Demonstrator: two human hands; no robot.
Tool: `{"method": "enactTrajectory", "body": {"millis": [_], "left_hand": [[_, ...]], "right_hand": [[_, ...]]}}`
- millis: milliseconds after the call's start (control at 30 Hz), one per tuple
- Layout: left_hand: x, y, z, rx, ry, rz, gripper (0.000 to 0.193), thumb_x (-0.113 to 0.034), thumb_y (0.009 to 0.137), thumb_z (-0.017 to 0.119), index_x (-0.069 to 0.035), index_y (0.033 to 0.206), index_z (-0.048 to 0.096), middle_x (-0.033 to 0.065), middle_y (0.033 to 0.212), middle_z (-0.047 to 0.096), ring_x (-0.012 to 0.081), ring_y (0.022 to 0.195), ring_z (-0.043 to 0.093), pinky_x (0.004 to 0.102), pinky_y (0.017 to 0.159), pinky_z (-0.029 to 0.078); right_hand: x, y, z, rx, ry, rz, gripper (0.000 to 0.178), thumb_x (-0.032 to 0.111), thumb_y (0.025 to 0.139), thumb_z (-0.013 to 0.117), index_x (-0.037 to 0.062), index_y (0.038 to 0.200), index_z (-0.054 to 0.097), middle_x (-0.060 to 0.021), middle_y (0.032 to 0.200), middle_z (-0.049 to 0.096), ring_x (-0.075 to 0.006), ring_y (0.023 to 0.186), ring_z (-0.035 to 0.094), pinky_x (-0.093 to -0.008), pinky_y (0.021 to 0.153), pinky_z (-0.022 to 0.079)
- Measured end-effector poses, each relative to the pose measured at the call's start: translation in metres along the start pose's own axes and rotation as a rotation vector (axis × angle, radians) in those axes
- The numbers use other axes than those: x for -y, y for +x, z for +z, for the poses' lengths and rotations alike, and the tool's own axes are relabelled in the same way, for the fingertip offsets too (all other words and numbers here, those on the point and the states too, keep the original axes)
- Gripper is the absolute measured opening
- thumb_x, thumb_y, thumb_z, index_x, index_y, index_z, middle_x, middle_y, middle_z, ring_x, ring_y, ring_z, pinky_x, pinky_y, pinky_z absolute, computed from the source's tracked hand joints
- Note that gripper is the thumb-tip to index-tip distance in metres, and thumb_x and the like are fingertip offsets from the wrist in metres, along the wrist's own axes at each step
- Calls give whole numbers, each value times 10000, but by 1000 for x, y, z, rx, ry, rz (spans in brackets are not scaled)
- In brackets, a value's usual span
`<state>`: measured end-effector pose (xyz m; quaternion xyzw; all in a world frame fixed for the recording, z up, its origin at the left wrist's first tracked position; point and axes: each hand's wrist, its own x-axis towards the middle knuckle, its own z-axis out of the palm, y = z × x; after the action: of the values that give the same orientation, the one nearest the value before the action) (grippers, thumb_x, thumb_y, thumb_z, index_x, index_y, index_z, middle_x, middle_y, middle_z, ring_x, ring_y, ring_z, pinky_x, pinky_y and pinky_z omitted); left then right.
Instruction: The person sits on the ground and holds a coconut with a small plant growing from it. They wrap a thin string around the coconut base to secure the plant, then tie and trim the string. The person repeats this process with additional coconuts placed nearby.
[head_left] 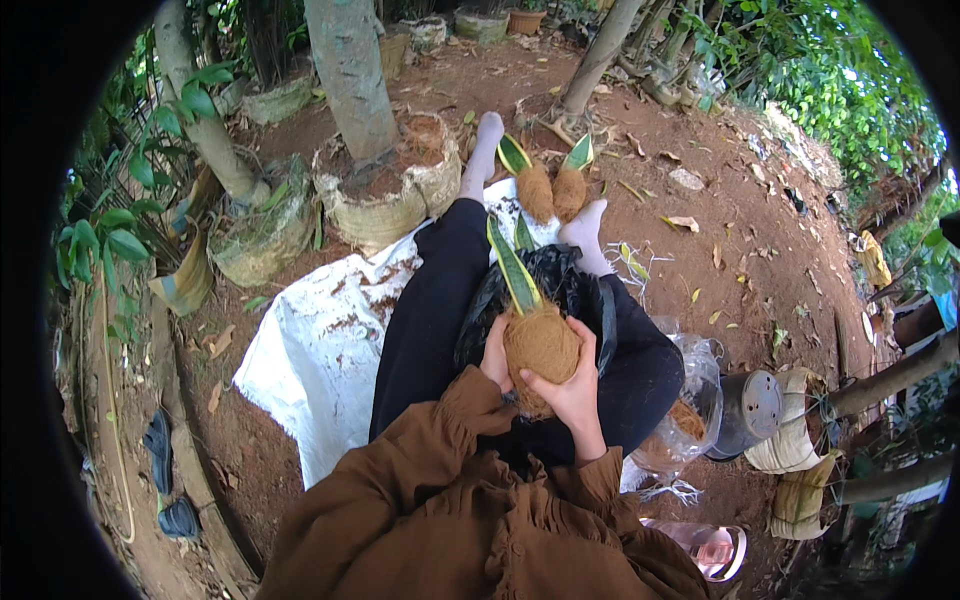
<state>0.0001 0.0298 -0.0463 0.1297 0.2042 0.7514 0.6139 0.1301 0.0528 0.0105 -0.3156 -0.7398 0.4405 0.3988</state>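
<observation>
Between both hands, above my lap, is a round brown fibre-wrapped plant ball (541, 345) with upright green, yellow-edged snake plant leaves (513, 268) rising from its top. My left hand (495, 354) presses against its left side, partly hidden behind it. Around the right side curls my right hand (572, 385), its thumb lying across the lower front. Beneath the ball a black plastic bag (592, 290) spreads over my lap. Past it, near my feet, two more fibre-wrapped plants (535, 193) stand side by side, each with a short striped leaf.
A white sack (310, 385) with brown crumbs lies under my legs. At my right are a clear plastic bag of brown fibre (690, 420) and a dark pot (750, 405). Potted trees (375, 215) stand ahead left. Sandals (158, 450) lie at far left.
</observation>
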Motion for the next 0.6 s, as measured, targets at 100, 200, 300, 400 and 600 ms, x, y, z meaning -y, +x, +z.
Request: {"method": "enactTrajectory", "body": {"millis": [100, 200, 300, 400, 600], "left_hand": [[1, 5, -2, 24, -37, 37, 597, -412, 1015, 221, -3, 1361, 483, 146, 1330, 571, 261, 1177, 584, 404, 1039, 453], [1, 6, -8, 27, -19, -25, 586, -390, 1014, 223, 18, 1340, 488, 160, 1311, 579, 270, 1165, 592, 419, 1031, 460], [5, 5, -12, -91, 39, -52, 566, -362, 1010, 230, 32, 1310, 504, 182, 1276, 593, 283, 1149, 602, 436, 1018, 469], [5, 4, -11, -178, -2, -50, 552, -343, 1006, 229, 29, 1297, 514, 198, 1243, 604, 294, 1141, 606, 448, 1013, 470], [-8, -2, 1, -127, -86, 1, 560, -345, 993, 219, 17, 1300, 516, 191, 1252, 604, 318, 1132, 609, 449, 1015, 469]], "right_hand": [[-3, -3, -2, 26, 68, 63, 818, 169, 626, 868, 19, 1289, 412, -156, 1202, 575, -247, 1119, 590, -362, 963, 473], [-11, -3, -6, 68, 111, 68, 781, 166, 641, 865, 16, 1259, 411, -156, 1179, 586, -235, 1098, 605, -359, 949, 481], [-20, 4, -9, 111, 179, 101, 755, 162, 652, 863, 10, 1242, 417, -158, 1196, 578, -230, 1093, 604, -357, 947, 482], [-20, 10, -6, 121, 285, 126, 786, 176, 664, 862, -3, 1282, 412, -174, 1235, 543, -242, 1130, 571, -361, 967, 462], [23, 1, 5, -119, -533, -254, 893, 322, 719, 811, 17, 1435, 373, -227, 1343, 478, -384, 1270, 455, -474, 1050, 367]]}}
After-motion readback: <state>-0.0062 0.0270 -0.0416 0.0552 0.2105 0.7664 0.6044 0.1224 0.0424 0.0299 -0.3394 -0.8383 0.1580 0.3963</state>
